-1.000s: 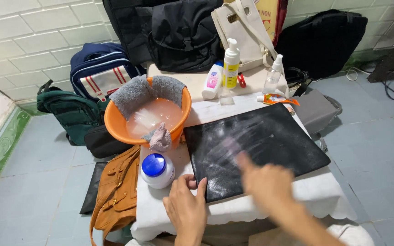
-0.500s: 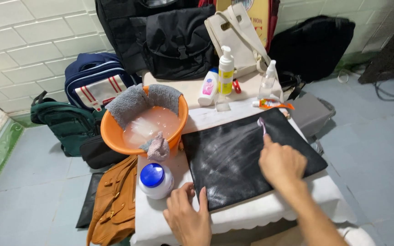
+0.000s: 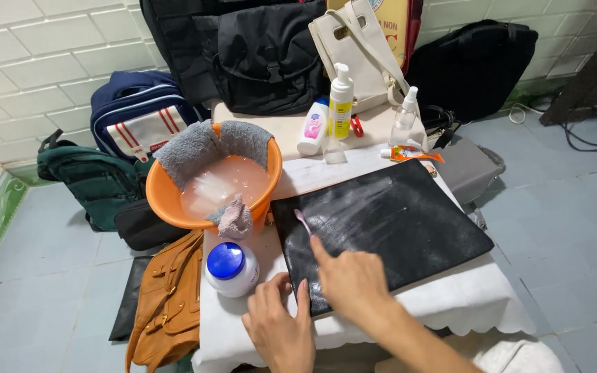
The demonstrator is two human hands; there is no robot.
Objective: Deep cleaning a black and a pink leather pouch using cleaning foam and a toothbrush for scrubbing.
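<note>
A flat black bag (image 3: 388,228) streaked with white lies on a small table covered by a white cloth (image 3: 464,304). My right hand (image 3: 350,280) grips a small pink toothbrush (image 3: 303,221), whose head rests on the bag's near left part. My left hand (image 3: 278,328) lies flat, fingers spread, pressing the bag's near left corner. An orange basin (image 3: 164,207) of cloudy water stands to the left, with a grey towel (image 3: 205,148) draped over its rim and a small grey rag (image 3: 233,217) hanging at its front.
A white jar with a blue lid (image 3: 231,268) stands beside my left hand. Bottles (image 3: 340,107), a spray bottle (image 3: 403,119) and a tube (image 3: 409,155) stand behind the bag. Backpacks (image 3: 136,121), a white handbag (image 3: 364,52) and a brown bag (image 3: 171,304) crowd the tiled floor.
My right hand has swept the toothbrush across the black bag, out to the right and back to its near left part. My left hand stays on the corner.
</note>
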